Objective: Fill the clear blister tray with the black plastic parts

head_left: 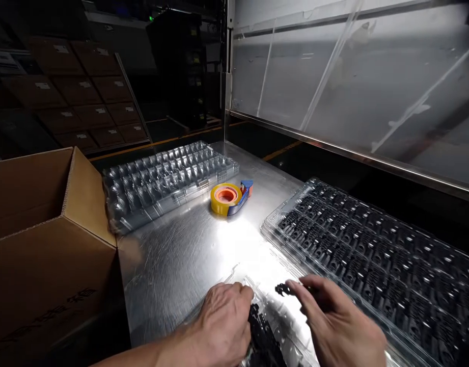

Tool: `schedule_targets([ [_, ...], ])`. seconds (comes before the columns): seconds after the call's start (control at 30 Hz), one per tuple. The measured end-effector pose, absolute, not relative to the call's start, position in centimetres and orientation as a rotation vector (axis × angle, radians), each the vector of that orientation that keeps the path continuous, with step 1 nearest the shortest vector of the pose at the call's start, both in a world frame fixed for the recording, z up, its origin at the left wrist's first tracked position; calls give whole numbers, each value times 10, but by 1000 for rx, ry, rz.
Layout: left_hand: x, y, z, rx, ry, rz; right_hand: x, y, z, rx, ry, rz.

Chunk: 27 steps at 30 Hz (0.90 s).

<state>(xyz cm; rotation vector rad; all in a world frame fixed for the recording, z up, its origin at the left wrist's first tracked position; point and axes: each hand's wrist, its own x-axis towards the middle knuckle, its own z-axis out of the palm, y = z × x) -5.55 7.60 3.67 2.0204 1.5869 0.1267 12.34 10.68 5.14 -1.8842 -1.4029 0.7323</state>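
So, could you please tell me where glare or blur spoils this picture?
Head view: strong glare on the metal table just past the tape roll; the right hand is motion-blurred; the background boxes sit in deep shadow.

Two bare hands, left hand point(222, 326) and right hand point(333, 318), with no gloves, rings or watch showing. Bare left forearm point(142, 354) running in from the near edge, no sleeve on the visible stretch. Right wrist cut off at the near edge. Short, plain nails on the right fingers point(295, 285).
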Motion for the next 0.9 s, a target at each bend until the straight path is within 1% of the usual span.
schedule_targets([
  [0.13, -65, 80, 39, 1896, 1565, 191, 126, 136, 26, -1934, -1584, 622],
  [0.23, -81, 97, 52, 1776, 1554, 372, 135, 130, 15, -1981, -1771, 542],
  [0.3, -88, 117, 63, 1825, 1570, 442, 138, 123, 17, -2034, -1830, 469],
  [0.33, -90, 128, 66, 1893, 1584, 447, 139, 121, 20, -2077, -1817, 485],
  [0.4, -85, 148, 69, 2052, 1623, 442, 138, 119, 29, -2194, -1698, 634],
  [0.47, -72, 163, 65, 2192, 1655, 421, 134, 121, 35, -2267, -1484, 760],
  [0.53, -55, 171, 55, 2299, 1632, 352, 127, 123, 35, -2280, -1366, 796],
  [0.73, -26, 174, 27, 2486, 1475, 81, 102, 123, 17, -2198, -1687, 986],
  [0.9, -43, 169, 40, 2465, 1421, 15, 103, 117, 14, -2028, -1750, 1010],
])
